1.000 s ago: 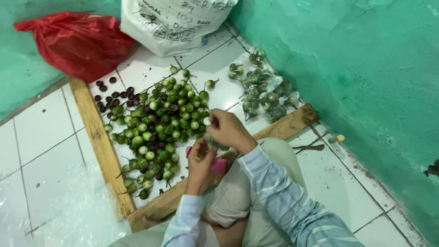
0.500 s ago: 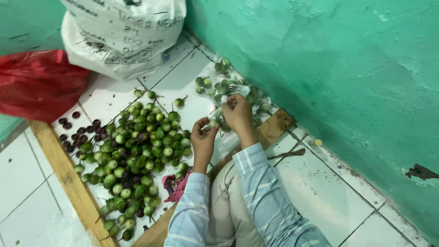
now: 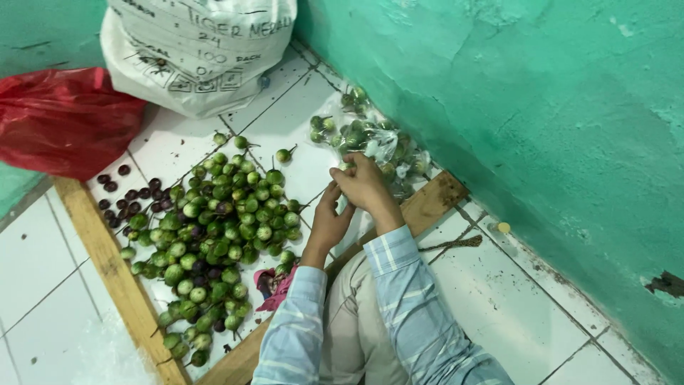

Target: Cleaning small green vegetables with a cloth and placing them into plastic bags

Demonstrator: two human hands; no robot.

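Head view: 2 hands close together at clear plastic bag [image 3: 377, 142] of green fruit near teal wall [image 3: 513, 128]. Right hand [image 3: 367, 187] fingers closed on bag edge. Left hand [image 3: 329, 224] just beside, grip cannot tell. Loose green fruit pile [image 3: 214, 235] on tiled floor [image 3: 43, 264] inside wooden frame [image 3: 107, 264].

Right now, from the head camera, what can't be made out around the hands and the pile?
- What the right hand pinches: its own fingers cover it.
- Left hand palm: turned away, its grip unclear.
- Clear bags of fruit: glare blurs their contents.
- White sack and red bag: cut off by the frame edges.
- Pink item: half hidden behind the left sleeve.
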